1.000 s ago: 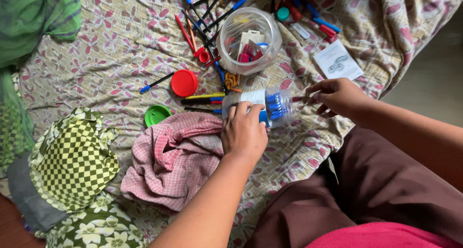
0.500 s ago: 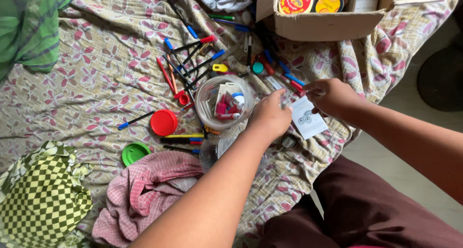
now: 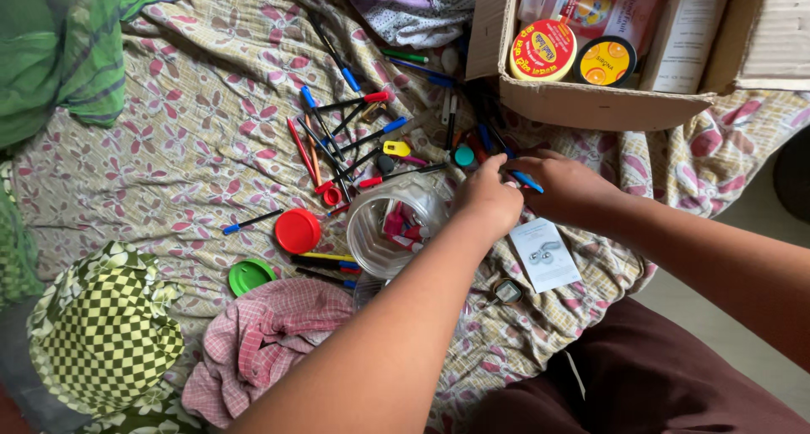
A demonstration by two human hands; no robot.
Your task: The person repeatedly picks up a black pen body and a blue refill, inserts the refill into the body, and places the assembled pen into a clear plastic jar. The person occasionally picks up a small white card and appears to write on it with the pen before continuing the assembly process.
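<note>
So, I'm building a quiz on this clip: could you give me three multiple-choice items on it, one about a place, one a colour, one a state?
1. Where is the cardboard box?
A. beyond the pens, at the far side
B. on the pink cloth
C. under the jar

2. What colour is the round lid nearest the clear jar?
A. green
B. red
C. white

3. How does the clear jar stand?
A. capped
B. crushed
C. open, with small things inside

Answers: 1 A, it sits above the scattered pens. 2 B, the red lid lies just left of the jar; the green lid is farther. 3 C, its mouth is uncovered by the left hand.
</note>
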